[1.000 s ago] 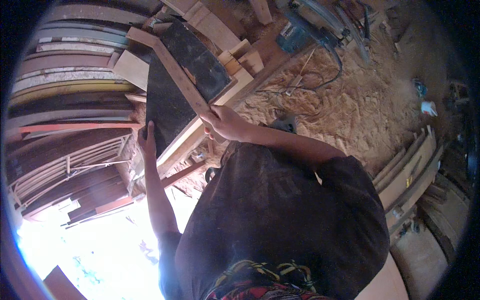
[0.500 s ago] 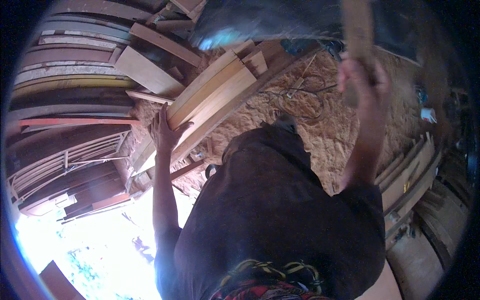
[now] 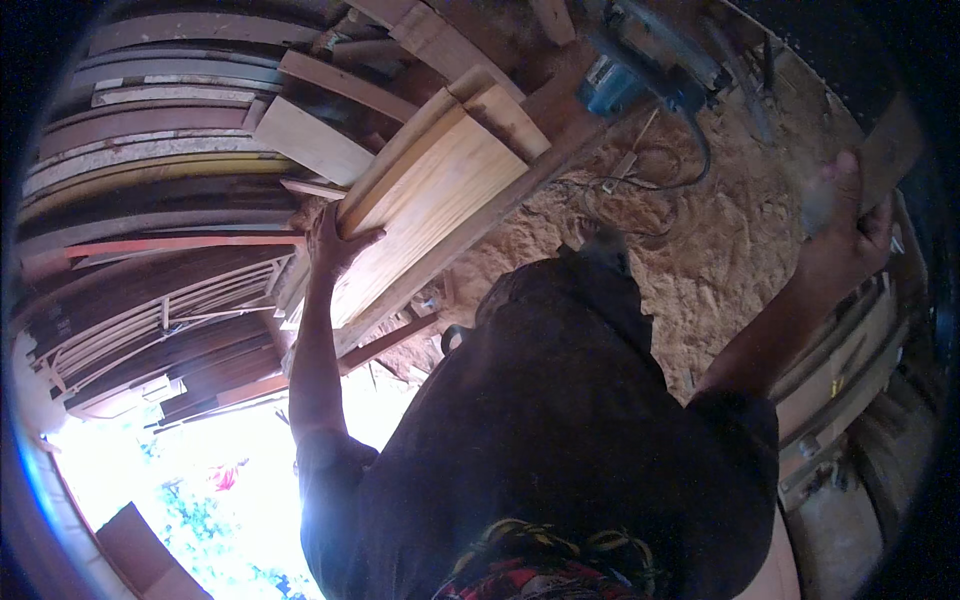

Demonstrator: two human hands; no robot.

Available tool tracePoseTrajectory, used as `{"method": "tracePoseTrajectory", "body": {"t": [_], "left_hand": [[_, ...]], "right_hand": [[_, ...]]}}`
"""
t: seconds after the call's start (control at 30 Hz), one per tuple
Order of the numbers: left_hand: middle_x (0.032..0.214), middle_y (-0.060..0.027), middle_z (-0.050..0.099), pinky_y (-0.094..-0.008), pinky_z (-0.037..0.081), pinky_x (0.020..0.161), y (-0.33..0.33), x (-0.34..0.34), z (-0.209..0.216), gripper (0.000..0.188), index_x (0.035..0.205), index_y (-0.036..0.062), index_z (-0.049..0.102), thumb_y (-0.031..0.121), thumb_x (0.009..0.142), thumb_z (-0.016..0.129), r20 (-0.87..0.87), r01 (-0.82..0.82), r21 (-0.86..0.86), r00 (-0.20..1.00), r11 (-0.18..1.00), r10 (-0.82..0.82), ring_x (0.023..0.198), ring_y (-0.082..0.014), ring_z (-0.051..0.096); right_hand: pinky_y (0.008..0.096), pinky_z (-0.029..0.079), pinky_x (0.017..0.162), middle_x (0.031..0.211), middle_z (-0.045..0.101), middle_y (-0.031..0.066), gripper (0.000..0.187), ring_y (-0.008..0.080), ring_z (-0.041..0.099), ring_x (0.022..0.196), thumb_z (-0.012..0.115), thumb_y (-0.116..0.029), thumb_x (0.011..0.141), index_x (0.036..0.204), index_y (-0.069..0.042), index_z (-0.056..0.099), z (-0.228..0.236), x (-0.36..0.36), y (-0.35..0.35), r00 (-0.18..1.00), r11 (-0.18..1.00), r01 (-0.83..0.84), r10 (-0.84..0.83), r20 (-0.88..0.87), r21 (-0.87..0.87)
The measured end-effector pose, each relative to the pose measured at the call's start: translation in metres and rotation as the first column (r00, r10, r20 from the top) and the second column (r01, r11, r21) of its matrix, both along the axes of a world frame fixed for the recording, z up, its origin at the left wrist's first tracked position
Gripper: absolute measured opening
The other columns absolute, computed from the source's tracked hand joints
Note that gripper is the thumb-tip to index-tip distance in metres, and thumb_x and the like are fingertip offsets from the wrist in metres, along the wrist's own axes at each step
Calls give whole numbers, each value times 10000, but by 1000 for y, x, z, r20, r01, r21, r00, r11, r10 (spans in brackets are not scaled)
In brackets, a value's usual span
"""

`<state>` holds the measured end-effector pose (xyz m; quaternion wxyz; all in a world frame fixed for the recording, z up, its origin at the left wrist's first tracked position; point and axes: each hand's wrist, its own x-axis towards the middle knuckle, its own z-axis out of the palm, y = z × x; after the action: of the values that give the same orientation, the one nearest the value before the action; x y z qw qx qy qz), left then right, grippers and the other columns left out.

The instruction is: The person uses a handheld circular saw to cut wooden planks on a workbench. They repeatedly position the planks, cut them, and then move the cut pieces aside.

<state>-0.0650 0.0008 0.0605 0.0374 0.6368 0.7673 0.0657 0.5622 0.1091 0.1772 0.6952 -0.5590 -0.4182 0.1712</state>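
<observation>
Pale wooden boards lie side by side on a longer timber. My left hand point(image 3: 338, 243) grips the edge of the near wooden board point(image 3: 430, 195), thumb stretched over its face and fingers partly hidden. Far out to the right, my right hand point(image 3: 848, 225) is closed round a flat piece of wood point(image 3: 890, 150), whose far end fades into the dark rim. Beyond the boards' far end rests a teal power tool point(image 3: 612, 85) with a dark cord.
Stacked planks point(image 3: 180, 110) fill the left side. Sawdust point(image 3: 720, 260) covers the ground, with a cord point(image 3: 690, 170) across it. More boards point(image 3: 840, 375) lean at the lower right. A dark surface point(image 3: 850, 50) hangs at the upper right.
My right hand has swung outward to the right and down with the piece of wood. The dark surface at the top has shifted right, uncovering the power tool. My left hand stays on the board.
</observation>
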Motion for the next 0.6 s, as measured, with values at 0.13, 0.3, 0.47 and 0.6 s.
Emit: {"method": "tracePoseTrajectory", "body": {"t": [0.13,0.3,0.47,0.6], "left_hand": [[1259,-232,656,-554,492,984,3,-5,-3,1019,1351,59,579,614,591,969,47,-2,-50,999,999,5,1180,-433,625],[1209,-215,662,-552,479,986,-2,-6,-2,1000,1318,61,578,614,583,971,103,-40,-77,993,996,48,1144,-427,627],[1170,-185,669,-558,467,951,-5,4,-1,969,1295,75,587,599,576,973,47,5,8,999,1000,-5,1093,-413,635],[1136,-165,667,-555,453,939,-14,20,8,949,1292,91,589,585,578,972,30,-22,8,999,1000,22,1080,-400,629]], "right_hand": [[286,576,649,907,747,96,303,154,708,756,839,-135,911,1137,8,696,-2,1,8,1000,999,-7,8,-27,33],[295,599,673,926,751,100,277,166,724,790,838,-115,904,1119,6,712,-9,3,27,996,995,-69,73,-57,69],[299,591,684,917,757,95,270,165,719,781,853,-127,888,1081,11,724,9,-15,44,998,997,-29,32,-57,67],[287,567,669,877,757,103,273,172,716,753,861,-126,873,1055,25,725,17,-27,63,997,993,-81,82,-12,87]]}}
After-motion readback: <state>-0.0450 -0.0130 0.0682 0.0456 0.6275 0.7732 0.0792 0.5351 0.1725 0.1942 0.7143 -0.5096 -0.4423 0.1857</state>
